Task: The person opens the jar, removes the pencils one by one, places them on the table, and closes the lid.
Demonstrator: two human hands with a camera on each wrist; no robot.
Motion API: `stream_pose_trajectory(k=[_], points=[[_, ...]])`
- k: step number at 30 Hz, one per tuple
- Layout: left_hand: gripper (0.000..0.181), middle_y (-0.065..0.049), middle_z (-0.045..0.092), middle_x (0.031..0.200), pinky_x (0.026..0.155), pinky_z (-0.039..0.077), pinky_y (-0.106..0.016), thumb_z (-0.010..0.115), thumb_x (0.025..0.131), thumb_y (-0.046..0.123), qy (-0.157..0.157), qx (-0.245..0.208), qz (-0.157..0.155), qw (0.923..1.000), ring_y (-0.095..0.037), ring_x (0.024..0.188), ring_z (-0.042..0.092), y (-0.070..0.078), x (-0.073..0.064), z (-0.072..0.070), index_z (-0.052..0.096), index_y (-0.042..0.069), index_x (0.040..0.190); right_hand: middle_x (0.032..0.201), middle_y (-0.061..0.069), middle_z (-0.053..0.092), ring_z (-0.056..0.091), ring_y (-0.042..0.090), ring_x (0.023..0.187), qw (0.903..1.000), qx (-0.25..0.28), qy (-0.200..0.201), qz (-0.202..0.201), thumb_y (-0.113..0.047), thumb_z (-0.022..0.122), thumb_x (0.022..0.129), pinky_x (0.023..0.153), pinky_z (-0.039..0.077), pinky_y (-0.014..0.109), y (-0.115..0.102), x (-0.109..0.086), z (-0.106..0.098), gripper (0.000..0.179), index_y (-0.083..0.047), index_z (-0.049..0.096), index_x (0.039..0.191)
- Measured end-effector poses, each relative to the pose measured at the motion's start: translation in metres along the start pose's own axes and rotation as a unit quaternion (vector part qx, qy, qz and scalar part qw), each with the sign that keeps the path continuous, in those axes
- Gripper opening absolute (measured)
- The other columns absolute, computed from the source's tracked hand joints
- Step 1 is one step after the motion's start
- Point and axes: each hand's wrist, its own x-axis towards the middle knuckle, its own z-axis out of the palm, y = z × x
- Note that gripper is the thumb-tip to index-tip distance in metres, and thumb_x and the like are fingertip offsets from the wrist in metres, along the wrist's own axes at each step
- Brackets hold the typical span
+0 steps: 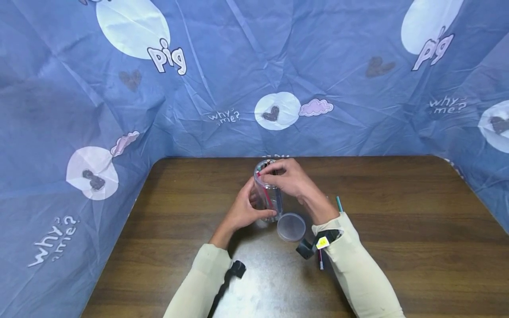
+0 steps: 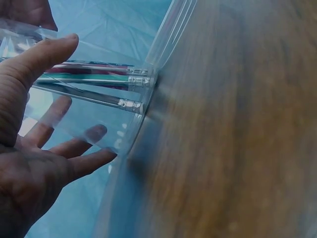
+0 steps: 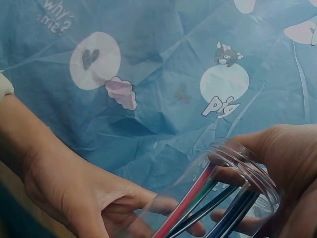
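Observation:
A clear plastic jar point(image 1: 267, 198) stands on the table with several pencils point(image 2: 99, 78) inside, their metal-banded ends at its base. My left hand point(image 1: 243, 207) holds it from the left side, thumb across the front and fingers behind the wall. My right hand point(image 1: 289, 177) is at the jar's open mouth, its thumb and index finger pinching the top of a red pencil point(image 3: 188, 201). That pencil leans inside the jar, beside green and dark ones. The right hand partly hides the rim.
A round clear lid point(image 1: 291, 227) lies just right of the jar's base. Under the right forearm, a teal pencil point(image 1: 339, 204) and a dark purple pencil point(image 1: 320, 260) lie partly covered on the brown wooden table point(image 1: 397, 247). Blue printed cloth point(image 1: 246, 57) hangs behind and at the sides.

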Motion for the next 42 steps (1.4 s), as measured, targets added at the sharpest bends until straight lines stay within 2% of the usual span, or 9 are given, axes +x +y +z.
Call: stream_pose_trajectory(k=[2,7,13,20,22,27,31,38,42], points=[[0.096,-0.025,0.057,0.134,0.096,0.051,-0.052,0.084,0.069,-0.011,0.002,-0.002,0.005,1.0,-0.048,0.117,0.058,0.007,-0.002,0.001,0.034,0.002,0.15,0.102,0.012,0.07,0.059,0.017,0.092,0.9999,0.01,0.003,-0.009,-0.006,0.074,0.083,0.073,0.048,0.026,0.001,0.0,0.0,0.018,0.003,0.076,0.099],[0.094,-0.026,0.057,0.132,0.096,0.05,-0.054,0.084,0.07,-0.01,0.008,0.0,0.005,1.0,-0.049,0.117,0.057,0.01,-0.004,0.001,0.034,0.002,0.15,0.098,0.01,0.071,0.06,0.015,0.086,0.9993,0.026,0.012,-0.023,-0.004,0.075,0.083,0.069,0.049,0.025,0.003,-0.001,0.002,0.018,0.004,0.075,0.099],[0.096,-0.022,0.059,0.132,0.096,0.051,-0.053,0.085,0.069,-0.008,0.013,0.014,-0.017,0.9997,-0.039,0.117,0.06,0.009,-0.004,0.0,0.035,0.006,0.15,0.094,0.008,0.073,0.062,0.014,0.085,0.9978,0.046,0.028,-0.039,-0.005,0.076,0.083,0.07,0.05,0.025,0.004,-0.002,0.003,0.018,0.005,0.075,0.099],[0.093,-0.023,0.06,0.129,0.097,0.049,-0.053,0.086,0.069,-0.008,0.006,0.017,-0.01,0.9998,-0.038,0.117,0.06,0.011,-0.002,-0.001,0.038,0.004,0.148,0.107,0.018,0.071,0.062,0.024,0.105,0.9902,0.077,0.084,-0.081,-0.002,0.075,0.084,0.099,0.047,0.042,-0.001,-0.003,0.002,0.018,0.008,0.073,0.099],[0.093,-0.023,0.06,0.129,0.097,0.049,-0.054,0.086,0.069,-0.007,0.008,0.021,-0.008,0.9997,-0.038,0.117,0.059,0.01,-0.002,-0.001,0.038,0.004,0.148,0.112,0.02,0.068,0.06,0.027,0.11,0.9888,0.084,0.093,-0.082,-0.003,0.076,0.084,0.103,0.045,0.044,-0.004,-0.004,0.001,0.02,0.009,0.072,0.1],[0.095,-0.02,0.059,0.132,0.098,0.047,-0.056,0.087,0.068,-0.005,0.009,0.022,-0.008,0.9997,-0.042,0.121,0.057,-0.006,0.0,-0.002,0.039,0.009,0.149,0.119,0.018,0.063,0.058,0.024,0.113,0.988,0.081,0.111,-0.071,-0.006,0.076,0.085,0.096,0.05,0.038,-0.01,-0.008,0.0,0.022,0.008,0.072,0.102],[0.101,-0.015,0.06,0.134,0.098,0.049,-0.053,0.089,0.067,-0.004,0.008,0.02,-0.004,0.9998,-0.037,0.12,0.059,-0.023,0.003,-0.003,0.038,0.018,0.151,0.114,0.016,0.064,0.058,0.02,0.109,0.9835,0.079,0.132,-0.096,-0.005,0.074,0.086,0.095,0.05,0.036,-0.014,-0.01,-0.001,0.019,0.008,0.072,0.1],[0.102,-0.015,0.059,0.136,0.099,0.048,-0.053,0.09,0.065,-0.005,0.009,0.014,-0.014,0.9998,-0.038,0.122,0.058,-0.023,0.003,-0.003,0.038,0.019,0.151,0.11,0.017,0.064,0.062,0.024,0.102,0.9785,0.096,0.133,-0.124,-0.001,0.067,0.092,0.083,0.053,0.022,-0.026,-0.013,-0.003,0.017,0.011,0.067,0.105],[0.101,-0.021,0.056,0.138,0.099,0.046,-0.057,0.088,0.066,-0.007,0.008,0.01,-0.017,0.9998,-0.046,0.124,0.054,-0.022,0.003,-0.003,0.037,0.013,0.151,0.108,0.017,0.067,0.062,0.018,0.1,0.9767,0.103,0.13,-0.136,-0.001,0.065,0.093,0.085,0.053,0.026,-0.033,-0.014,-0.004,0.016,0.01,0.066,0.106]])
